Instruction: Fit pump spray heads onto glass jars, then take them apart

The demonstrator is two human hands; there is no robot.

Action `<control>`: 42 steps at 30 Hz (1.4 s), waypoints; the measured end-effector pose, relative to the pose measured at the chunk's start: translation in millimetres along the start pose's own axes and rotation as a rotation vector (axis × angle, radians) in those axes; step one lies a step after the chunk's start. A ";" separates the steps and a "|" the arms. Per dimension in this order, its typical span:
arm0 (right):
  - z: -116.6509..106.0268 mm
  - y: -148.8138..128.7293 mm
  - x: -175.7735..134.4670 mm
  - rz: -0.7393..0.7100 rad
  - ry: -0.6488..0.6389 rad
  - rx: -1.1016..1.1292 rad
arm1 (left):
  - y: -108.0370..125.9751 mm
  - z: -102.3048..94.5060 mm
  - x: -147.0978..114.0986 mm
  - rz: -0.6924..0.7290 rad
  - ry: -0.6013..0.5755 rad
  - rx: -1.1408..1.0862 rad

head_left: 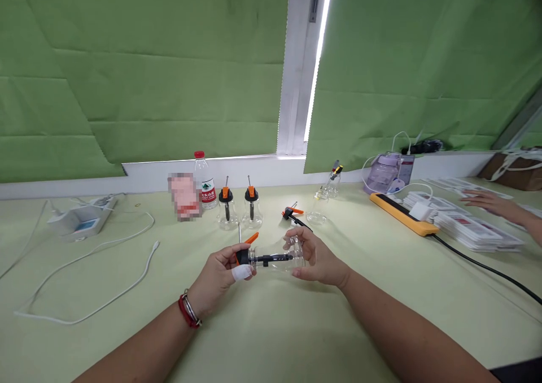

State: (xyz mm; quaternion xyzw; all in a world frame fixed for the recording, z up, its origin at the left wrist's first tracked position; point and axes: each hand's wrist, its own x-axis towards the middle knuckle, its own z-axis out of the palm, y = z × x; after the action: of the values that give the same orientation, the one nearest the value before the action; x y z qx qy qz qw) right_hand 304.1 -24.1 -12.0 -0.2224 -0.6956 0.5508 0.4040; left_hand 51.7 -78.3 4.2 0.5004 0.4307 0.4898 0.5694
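Note:
My left hand [214,278] is closed on the black cap [243,257] of a pump head with an orange lever [252,238] and a thin metal spout. A white wrap covers its thumb. My right hand [324,260] grips the wide base of a clear bottle [283,265], which lies sideways between both hands. A black tube [277,257] runs from the cap into the bottle; I cannot tell whether the cap is screwed tight. Behind my hands lie another black and orange pump head [289,213] and a clear bottle [316,218]. Two capped bottles [227,213] stand upright to the left.
A red-capped water bottle [206,188] stands beside a blurred pink object [185,196]. White cables and a power strip [91,219] lie left. Rightward are a jar with tools [333,185], an orange power strip [402,213], stacked white panels [474,230] and another person's hand [486,201].

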 end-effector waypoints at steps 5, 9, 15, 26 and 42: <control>-0.1 2.2 0.5 0.102 -0.011 0.080 | -1.3 -1.0 -0.3 -0.006 -0.015 0.007; 2.0 3.0 1.9 0.195 -0.022 0.187 | -3.5 -2.6 0.2 -0.008 -0.004 0.043; 9.0 2.7 3.3 0.420 -0.033 0.324 | -1.9 -1.7 0.2 -0.013 -0.026 0.070; 7.1 -1.2 6.4 0.768 -0.090 0.310 | -5.7 -1.7 -1.8 -0.008 -0.076 0.090; 0.9 -11.6 1.5 0.315 -0.122 0.182 | 3.6 -3.9 1.2 0.060 0.084 0.057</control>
State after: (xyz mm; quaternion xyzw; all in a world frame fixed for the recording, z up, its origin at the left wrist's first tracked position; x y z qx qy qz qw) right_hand 304.0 -26.9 -0.6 -0.2572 -0.6225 0.6805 0.2885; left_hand 47.7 -76.5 7.3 0.5083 0.4527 0.5147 0.5213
